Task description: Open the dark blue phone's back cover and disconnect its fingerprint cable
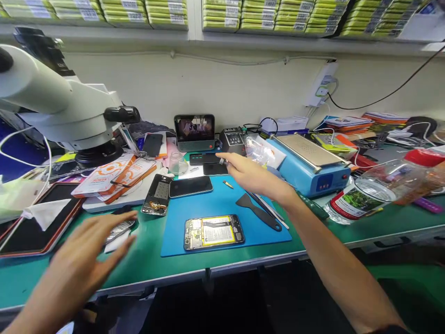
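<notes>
My right hand (252, 175) reaches forward over the blue mat (222, 204), fingertips near a small dark device (205, 159) at the mat's far edge; something small and shiny sits at the fingertips, and I cannot tell whether it is held. My left hand (88, 257) hovers flat with fingers spread over the green bench at the left, close to a metal part (120, 229). An opened phone (213, 231) with a yellow battery lies on the mat's near side. Beside the right wrist lie a black spudger (259, 211) and tweezers (267, 208).
A microscope (59, 102) stands at the left, a small screen (194, 130) at the back, a blue heating plate (309, 164) and plastic jars (378, 188) at the right. A phone frame (157, 194), a black phone (190, 186) and orange boxes (114, 176) lie left of the mat.
</notes>
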